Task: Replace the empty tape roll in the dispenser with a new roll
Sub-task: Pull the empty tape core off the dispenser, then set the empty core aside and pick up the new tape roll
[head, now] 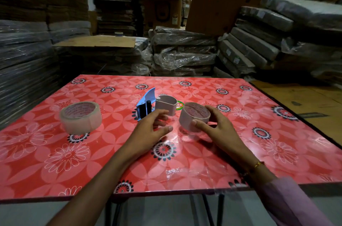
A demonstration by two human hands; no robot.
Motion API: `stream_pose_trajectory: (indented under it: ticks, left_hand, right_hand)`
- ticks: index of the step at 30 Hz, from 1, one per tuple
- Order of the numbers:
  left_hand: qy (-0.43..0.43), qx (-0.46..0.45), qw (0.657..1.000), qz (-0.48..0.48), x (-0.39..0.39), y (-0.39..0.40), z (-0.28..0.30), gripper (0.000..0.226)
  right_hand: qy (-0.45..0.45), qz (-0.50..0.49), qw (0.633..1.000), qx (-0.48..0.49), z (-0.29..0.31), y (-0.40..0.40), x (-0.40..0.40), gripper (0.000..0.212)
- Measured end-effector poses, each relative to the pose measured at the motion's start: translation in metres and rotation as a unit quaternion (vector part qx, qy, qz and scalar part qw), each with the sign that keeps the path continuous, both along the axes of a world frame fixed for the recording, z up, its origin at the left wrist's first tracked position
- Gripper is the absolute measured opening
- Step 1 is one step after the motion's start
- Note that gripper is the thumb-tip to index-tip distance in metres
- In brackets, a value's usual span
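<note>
Red floral desk (240, 151) with a tape dispenser, an empty core and a full roll.
Near the desk's middle, toward its far edge, stood the blue-and-grey tape dispenser (157, 105). Just beside it, the right hand (218, 129) gripped the empty cardboard tape core (194, 116), thumb and fingers (199, 124) curled round its wall. The left hand (151, 129) hovered just before the dispenser, fingers loosely curled and holding nothing. Well apart, toward the desk's left edge, the new roll of clear tape (81, 117) sat on its flat side. Plastic-wrapped bundles (183, 53) were stacked beyond the far edge.
</note>
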State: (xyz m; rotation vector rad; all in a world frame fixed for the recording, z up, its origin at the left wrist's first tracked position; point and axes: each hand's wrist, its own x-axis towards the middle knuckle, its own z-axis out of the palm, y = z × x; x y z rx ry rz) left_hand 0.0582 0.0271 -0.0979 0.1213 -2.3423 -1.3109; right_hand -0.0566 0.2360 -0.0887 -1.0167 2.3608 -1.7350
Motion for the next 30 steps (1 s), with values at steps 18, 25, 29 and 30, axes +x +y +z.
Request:
stream_pose_trajectory:
  ticks: [18, 25, 29, 30]
  left_hand:
    - [0.004, -0.006, 1.000, -0.009, -0.003, -0.001, -0.004, 0.038]
    - [0.010, -0.003, 1.000, -0.002, -0.003, 0.002, -0.003, 0.033]
    - [0.012, 0.004, 1.000, 0.009, -0.003, 0.005, -0.002, 0.024]
    - [0.011, 0.001, 1.000, 0.012, -0.002, 0.006, -0.002, 0.024]
  right_hand:
    - [-0.018, -0.142, 0.988, 0.065, 0.004, 0.080, -0.026, 0.050]
    - [0.197, -0.258, 0.942, 0.089, 0.011, 0.069, -0.012, 0.057]
    - [0.222, -0.175, 0.959, 0.020, 0.019, 0.037, 0.003, 0.026]
    - [0.208, -0.151, 0.966, 0.003, 0.018, 0.026, 0.007, 0.024]
